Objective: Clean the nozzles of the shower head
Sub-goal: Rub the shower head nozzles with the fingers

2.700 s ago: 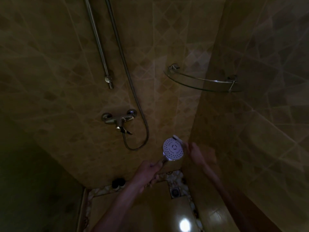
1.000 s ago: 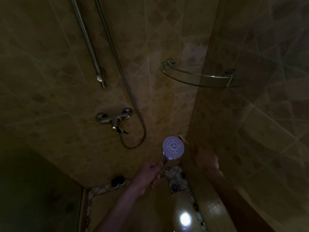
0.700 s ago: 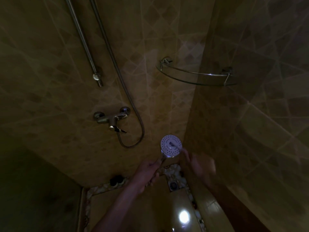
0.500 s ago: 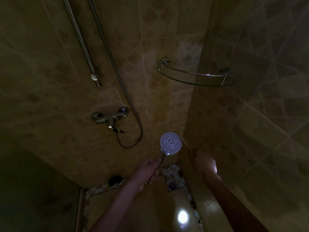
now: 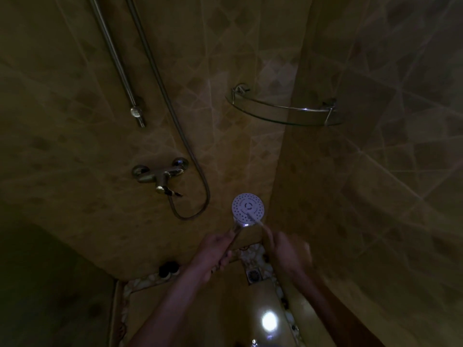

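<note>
The round white shower head (image 5: 246,205) faces me, its dotted nozzle plate showing, low in the middle of a dim tiled corner. My left hand (image 5: 213,254) grips its handle just below the head. My right hand (image 5: 288,251), blurred with motion, holds a thin brush (image 5: 255,219) whose tip lies on the lower right part of the nozzle plate. What kind of brush it is cannot be made out in the dark.
The metal hose (image 5: 195,171) loops from the wall tap (image 5: 160,175) at left. A slide rail (image 5: 117,63) runs up the wall. A glass corner shelf (image 5: 285,111) hangs above. A floor drain (image 5: 254,274) and a dark object (image 5: 169,269) lie below.
My right hand has swung back and forth, bringing the brush tip off the plate's right edge and onto its lower right face. The view has drifted slightly; my left hand keeps its grip.
</note>
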The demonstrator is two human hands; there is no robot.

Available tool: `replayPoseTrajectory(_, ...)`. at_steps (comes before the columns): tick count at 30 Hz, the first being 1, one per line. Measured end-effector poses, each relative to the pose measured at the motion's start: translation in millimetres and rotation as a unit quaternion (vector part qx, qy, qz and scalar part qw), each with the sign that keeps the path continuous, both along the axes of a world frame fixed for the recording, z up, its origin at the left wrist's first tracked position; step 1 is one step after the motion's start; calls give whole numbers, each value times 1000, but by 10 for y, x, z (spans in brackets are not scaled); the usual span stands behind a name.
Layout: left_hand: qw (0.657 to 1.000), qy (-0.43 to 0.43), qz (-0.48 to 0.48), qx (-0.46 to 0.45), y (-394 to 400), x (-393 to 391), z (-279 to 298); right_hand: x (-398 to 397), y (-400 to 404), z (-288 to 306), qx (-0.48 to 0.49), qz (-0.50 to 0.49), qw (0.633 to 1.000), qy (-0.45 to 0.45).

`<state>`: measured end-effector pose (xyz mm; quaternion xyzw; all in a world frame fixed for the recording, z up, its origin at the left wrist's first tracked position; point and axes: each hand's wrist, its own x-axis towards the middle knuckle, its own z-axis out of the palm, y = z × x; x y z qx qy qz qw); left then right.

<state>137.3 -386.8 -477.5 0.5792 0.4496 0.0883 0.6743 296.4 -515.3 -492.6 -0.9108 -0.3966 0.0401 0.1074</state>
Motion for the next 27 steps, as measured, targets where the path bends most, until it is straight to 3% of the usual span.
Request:
replayPoseTrajectory(10, 1000, -7, 5, -1, -21, -15, 28, 56, 121, 120, 21, -41, 999, -19)
replayPoseTrajectory(15, 1000, -1, 7, -5, 1, -19, -15, -232, 39, -84, 25, 33, 999, 35)
replayPoseTrajectory(17, 1000, -9, 2, -4, -11, -18, -28, -68, 41, -39, 42, 1, 997, 62)
replayPoseTrajectory(22, 1000, -1, -4, -5, 0, 9, -14, 206, -1, 155, -29, -79, 996, -6)
replayPoseTrajectory(27, 1000, -11, -10, -1, 6, -40, -4, -185, -41, -11, 8, 9, 1000, 20)
